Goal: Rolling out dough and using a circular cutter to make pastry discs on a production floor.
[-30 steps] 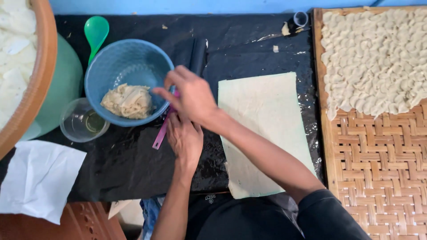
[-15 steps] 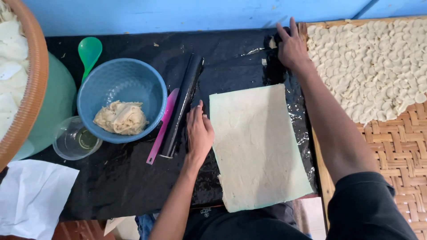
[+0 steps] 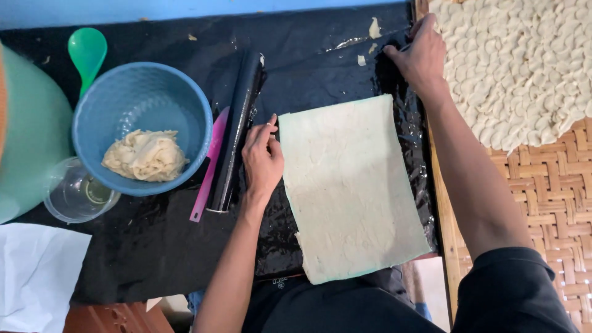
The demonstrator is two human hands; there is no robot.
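Head camera looks down and we see a flat sheet of dough (image 3: 354,188) lying on a black plastic cover (image 3: 154,259). Our left hand (image 3: 262,161) rests flat and open at the left edge of the dough sheet, fingers stretched out, holding nothing. Just left of this hand lies a black rolling pin (image 3: 237,132), and a pink stick (image 3: 208,165) lies beside the pin. Our right hand (image 3: 421,54) is up at the far right corner of the black cover, fingers curled onto something small and dark; we cannot tell what it is. Next to this hand, a woven tray (image 3: 555,197) is covered with many small dough pieces (image 3: 518,68). On the left stands a blue bowl (image 3: 111,117) with a lump of dough (image 3: 145,155) inside. A green spoon (image 3: 86,52) lies behind the bowl.
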